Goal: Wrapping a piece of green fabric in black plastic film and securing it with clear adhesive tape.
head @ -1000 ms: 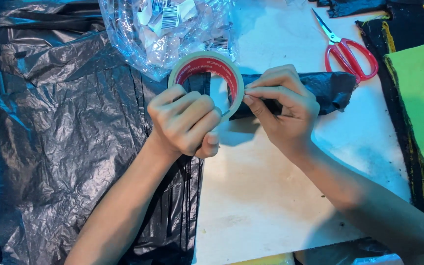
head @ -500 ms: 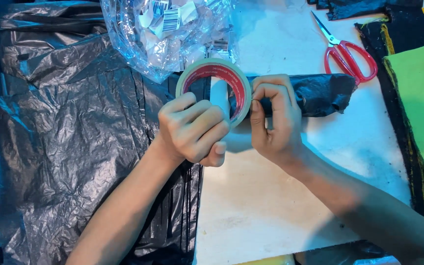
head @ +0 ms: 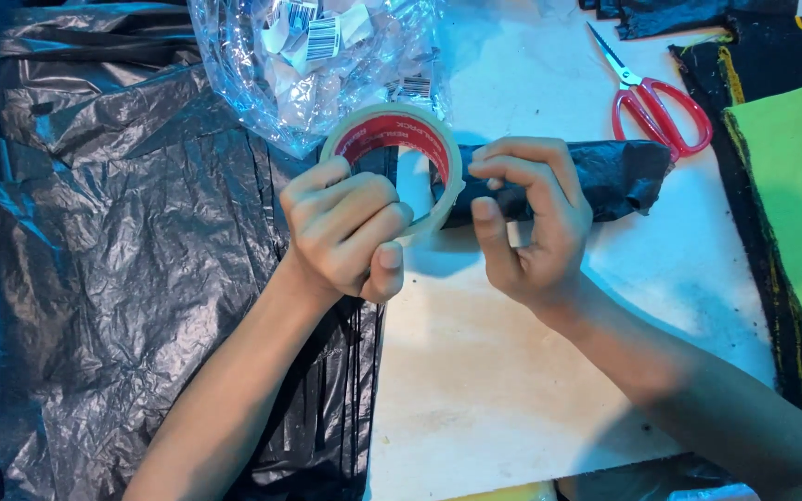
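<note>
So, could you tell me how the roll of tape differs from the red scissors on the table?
The roll of tape is a pale ring with a red core, held up between the left hand and right hand; the red scissors lie flat on the white table, untouched, off to the right. The tape is round, the scissors long with looped handles. Both show red.

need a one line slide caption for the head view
Both hands, left and right, hold a tape roll over a black wrapped bundle, scissors nearby.
</note>
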